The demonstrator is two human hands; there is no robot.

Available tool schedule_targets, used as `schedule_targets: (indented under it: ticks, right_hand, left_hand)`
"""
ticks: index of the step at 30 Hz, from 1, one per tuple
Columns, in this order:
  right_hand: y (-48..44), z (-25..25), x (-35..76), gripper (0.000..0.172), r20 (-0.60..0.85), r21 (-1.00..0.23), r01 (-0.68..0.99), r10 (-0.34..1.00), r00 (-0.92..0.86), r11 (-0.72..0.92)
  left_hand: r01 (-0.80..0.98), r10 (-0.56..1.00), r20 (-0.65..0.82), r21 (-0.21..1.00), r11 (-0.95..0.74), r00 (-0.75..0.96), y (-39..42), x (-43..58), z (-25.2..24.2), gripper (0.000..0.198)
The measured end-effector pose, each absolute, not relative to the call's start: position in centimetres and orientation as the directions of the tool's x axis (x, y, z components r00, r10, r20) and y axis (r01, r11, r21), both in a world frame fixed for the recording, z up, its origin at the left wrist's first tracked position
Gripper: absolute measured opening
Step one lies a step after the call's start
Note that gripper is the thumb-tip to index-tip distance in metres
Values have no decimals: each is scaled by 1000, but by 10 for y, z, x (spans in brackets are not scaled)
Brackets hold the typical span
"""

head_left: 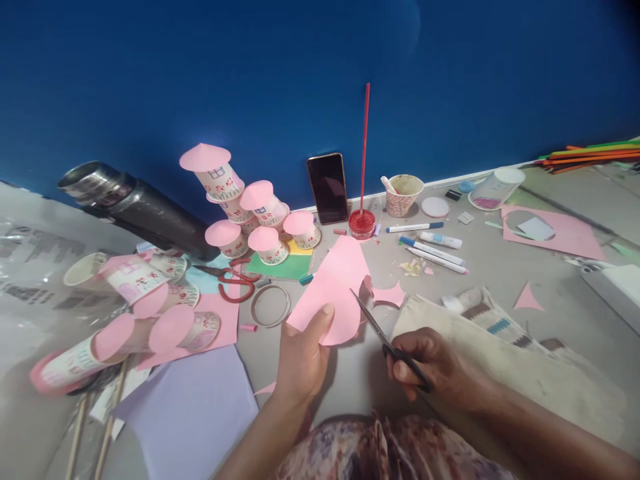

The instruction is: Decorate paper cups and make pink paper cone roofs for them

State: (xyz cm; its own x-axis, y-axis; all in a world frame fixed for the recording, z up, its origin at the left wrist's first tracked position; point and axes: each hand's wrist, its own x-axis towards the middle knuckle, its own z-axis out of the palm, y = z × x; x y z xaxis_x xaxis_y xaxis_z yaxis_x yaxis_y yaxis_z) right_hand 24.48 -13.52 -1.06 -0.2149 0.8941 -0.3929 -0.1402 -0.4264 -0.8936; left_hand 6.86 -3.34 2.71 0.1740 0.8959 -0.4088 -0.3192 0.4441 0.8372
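Observation:
My left hand [305,357] grips a piece of pink paper [333,290], thumb on top near its lower edge. The paper has a rounded right side where it has been cut. In my right hand [433,363] is a pair of scissors [373,317] with black handles, fingers in the loops. Their blades point up and left, with the tip at the paper's right edge. Just beyond them a curved pink scrap [390,294] lies on the table. A stack of decorated paper cups [223,185] with pink cone tops stands farther off, to the left.
A black flask [145,210] leans at the left, near more cone-topped cups [135,280]. Red-handled scissors [236,288] and a tape roll [270,306] lie left of my hands. A phone [327,189] leans against the blue wall. Markers [437,255] and a beige cloth [480,353] are at the right.

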Motion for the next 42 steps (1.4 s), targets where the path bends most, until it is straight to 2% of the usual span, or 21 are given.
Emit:
schedule_targets:
  ticks: [10,17,23,31,42]
  right_hand:
    - [-136,-13,246,70,-429,-884,-99,876,-219,-457]
    - [-134,-9,246,68,-423,-887,-96,877,-228,-453]
    - [-135,-11,245,65,-403,-891,-124,886,-229,-437]
    - [-135,-10,246,66,-411,-885,-128,880,-236,-448]
    - [-136,-13,246,62,-398,-887,-139,882,-251,-440]
  left_hand:
    - [-142,883,-410,883,447,230,-27,58,29,47]
    - [-102,888,-405,896,433,217,-25,59,35,34]
    - [-175,869,-425,863,473,252,-25,54,30,37]
    - [-111,861,-412,881,460,298,-24,52,29,40]
    - [-110,835,-436,862,494,336,-23,48,30,40]
